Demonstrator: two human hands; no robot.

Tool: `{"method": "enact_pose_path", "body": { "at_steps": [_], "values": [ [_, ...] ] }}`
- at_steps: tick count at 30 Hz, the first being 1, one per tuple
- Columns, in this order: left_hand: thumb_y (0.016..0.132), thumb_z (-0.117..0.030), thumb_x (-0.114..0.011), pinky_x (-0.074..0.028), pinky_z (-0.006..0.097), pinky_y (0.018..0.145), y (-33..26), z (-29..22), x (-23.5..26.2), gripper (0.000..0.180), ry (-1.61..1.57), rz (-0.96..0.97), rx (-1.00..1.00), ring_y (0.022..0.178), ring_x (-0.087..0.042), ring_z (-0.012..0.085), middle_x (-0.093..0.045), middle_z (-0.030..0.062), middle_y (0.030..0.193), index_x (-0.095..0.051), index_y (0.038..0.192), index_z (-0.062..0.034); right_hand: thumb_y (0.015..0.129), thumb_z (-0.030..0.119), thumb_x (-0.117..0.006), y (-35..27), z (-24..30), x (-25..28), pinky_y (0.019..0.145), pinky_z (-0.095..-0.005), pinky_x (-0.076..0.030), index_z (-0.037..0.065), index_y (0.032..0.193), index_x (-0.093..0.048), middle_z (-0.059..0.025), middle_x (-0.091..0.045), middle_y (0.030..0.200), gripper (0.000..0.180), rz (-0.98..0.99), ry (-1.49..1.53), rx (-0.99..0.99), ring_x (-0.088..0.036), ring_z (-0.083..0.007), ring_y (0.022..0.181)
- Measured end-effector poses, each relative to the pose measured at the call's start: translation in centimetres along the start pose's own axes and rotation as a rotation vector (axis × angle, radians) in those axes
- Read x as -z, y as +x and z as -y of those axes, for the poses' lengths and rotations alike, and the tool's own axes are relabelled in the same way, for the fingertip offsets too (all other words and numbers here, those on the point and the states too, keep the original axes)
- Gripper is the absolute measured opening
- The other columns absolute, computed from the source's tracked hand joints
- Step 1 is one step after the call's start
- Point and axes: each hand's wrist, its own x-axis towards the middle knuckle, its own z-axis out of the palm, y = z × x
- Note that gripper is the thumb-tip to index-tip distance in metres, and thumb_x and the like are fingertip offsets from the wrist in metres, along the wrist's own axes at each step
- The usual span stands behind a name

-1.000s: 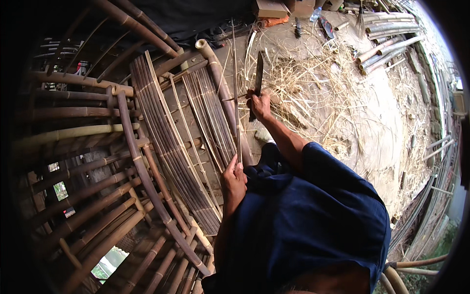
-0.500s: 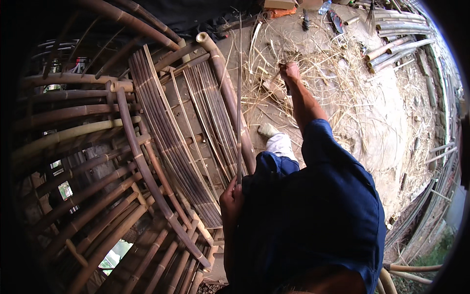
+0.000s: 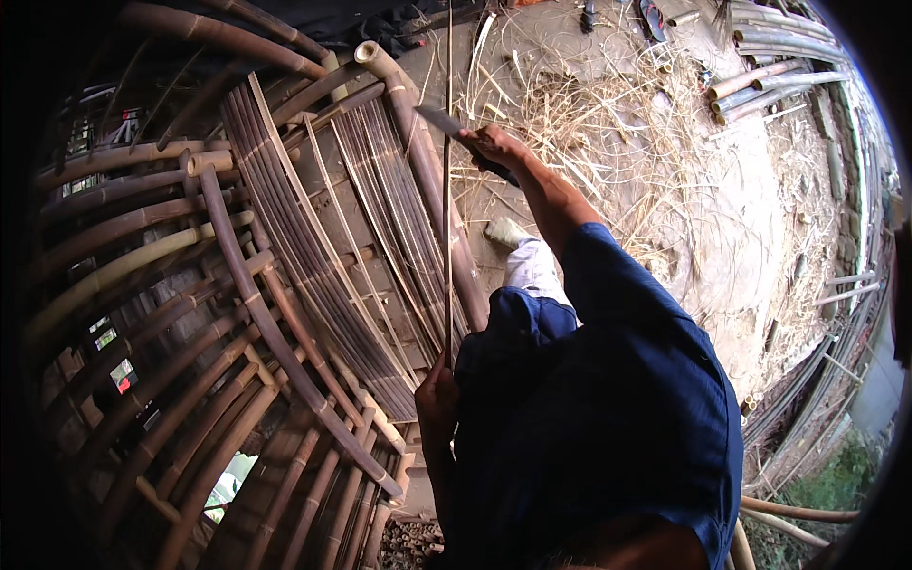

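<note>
A long, thin bamboo strip (image 3: 448, 237) stands almost straight up the view, and my left hand (image 3: 439, 391) is closed around its near end beside my body. Reaching out to the far part of the strip, my right hand (image 3: 494, 144) grips a knife (image 3: 437, 120) with a broad dark blade. The blade crosses the strip and points left; whether it touches cannot be told. Just left of the strip is a bamboo frame (image 3: 404, 100) with thick poles, carrying dark bamboo slats (image 3: 313, 237) laid side by side in two groups.
More bamboo poles (image 3: 247, 294) form railed furniture on the left. Pale shavings (image 3: 617, 123) litter the ground ahead and to the right. Cut bamboo lengths (image 3: 760, 90) lie at the far right, near a sandal (image 3: 653, 19). My shoe (image 3: 505, 231) is beside the frame.
My right hand has swung left from over the shavings to the strip, bringing the knife blade across it. My left hand keeps its hold on the strip. The whole view has shifted slightly.
</note>
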Motion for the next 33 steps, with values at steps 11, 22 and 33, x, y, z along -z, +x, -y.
{"method": "enact_pose_path", "body": {
  "at_steps": [11,22,33],
  "values": [
    [0.099,-0.046,-0.051,-0.027,0.023,0.045,-2.2,-2.3,1.8,0.059,-0.177,0.036,0.150,0.049,-0.035,0.0013,-0.034,-0.0081,0.056,-0.051,0.138,-0.0021,0.090,0.066,-0.052,-1.3,-0.9,-0.7,0.042,-0.0303,-0.047,0.003,0.061,-0.054,-0.0078,-0.059,0.052,0.069,0.202,-0.162,0.087,-0.060,-0.0154,0.045],
    [0.100,-0.046,-0.049,-0.047,0.025,0.082,0.6,-2.8,0.8,0.058,-0.249,0.076,0.063,0.091,-0.058,0.0071,-0.067,0.0033,0.106,-0.052,0.137,-0.0021,0.091,0.059,-0.056,-7.2,-1.2,-1.6,0.047,-0.0310,-0.051,-0.004,0.080,-0.065,-0.0106,-0.063,0.061,0.064,0.177,-0.375,-0.017,-0.062,-0.0146,0.050],
    [0.101,-0.040,-0.046,-0.036,0.019,0.054,1.4,-0.6,-0.5,0.049,-0.136,0.023,-0.119,0.061,-0.044,0.0017,-0.063,-0.0017,0.083,-0.055,0.135,-0.0055,0.092,0.064,-0.049,-5.9,-1.9,-0.2,0.042,-0.0283,-0.048,-0.002,0.088,-0.065,-0.0076,-0.059,0.054,0.068,0.249,-0.186,0.081,-0.060,-0.0136,0.045]
  ]
}}
